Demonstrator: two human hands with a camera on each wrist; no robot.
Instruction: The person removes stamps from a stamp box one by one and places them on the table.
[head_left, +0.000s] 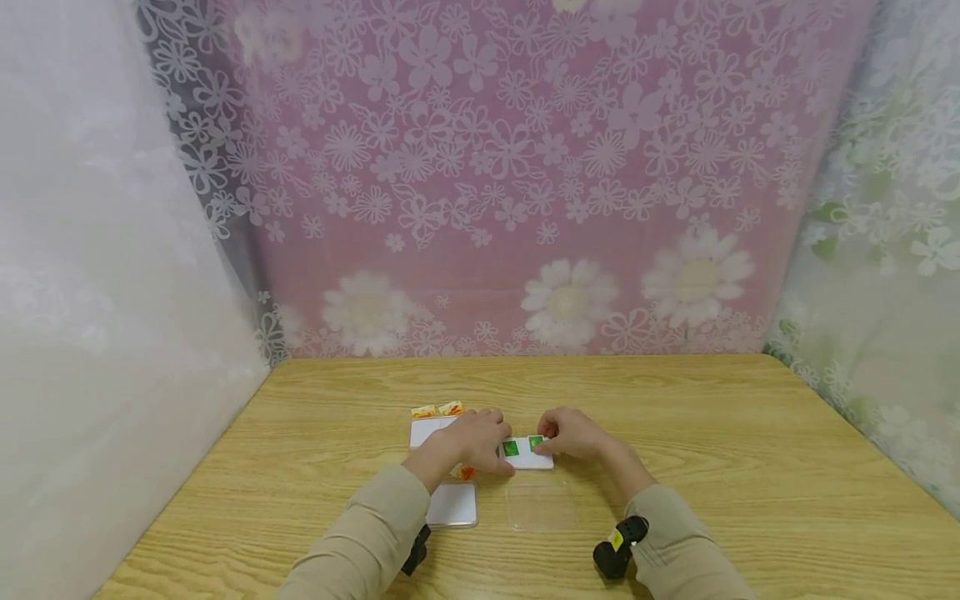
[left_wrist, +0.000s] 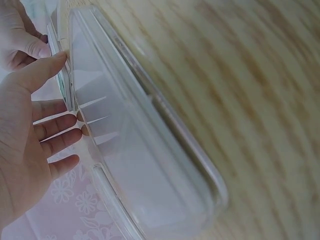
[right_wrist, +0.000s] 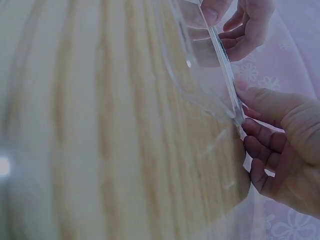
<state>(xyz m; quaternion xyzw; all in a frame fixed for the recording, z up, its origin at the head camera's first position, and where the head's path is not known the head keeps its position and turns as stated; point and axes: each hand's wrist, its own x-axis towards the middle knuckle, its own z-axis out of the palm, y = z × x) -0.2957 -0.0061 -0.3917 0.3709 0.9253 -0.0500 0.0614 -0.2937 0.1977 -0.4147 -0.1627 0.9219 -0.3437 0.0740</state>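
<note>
In the head view a flat white case (head_left: 533,460) with two green squares (head_left: 511,448) on top lies at the middle of the table. My left hand (head_left: 474,439) holds its left end, thumb by the front edge and index finger behind. At the right end my right hand (head_left: 573,435) grips the case, its thumb on top next to the right green square and the other fingers curled at the edge. In the right wrist view, the case (right_wrist: 227,75) shows edge-on between both hands. A clear plastic lid (head_left: 542,507) lies just in front of it.
Left of the case are two flat white boxes, one at the back (head_left: 426,428) and one in front (head_left: 453,505). Small yellow-and-red pieces (head_left: 452,408) lie behind the rear box, and another (head_left: 462,472) shows under my left hand. Floral curtains surround the wooden table (head_left: 712,433).
</note>
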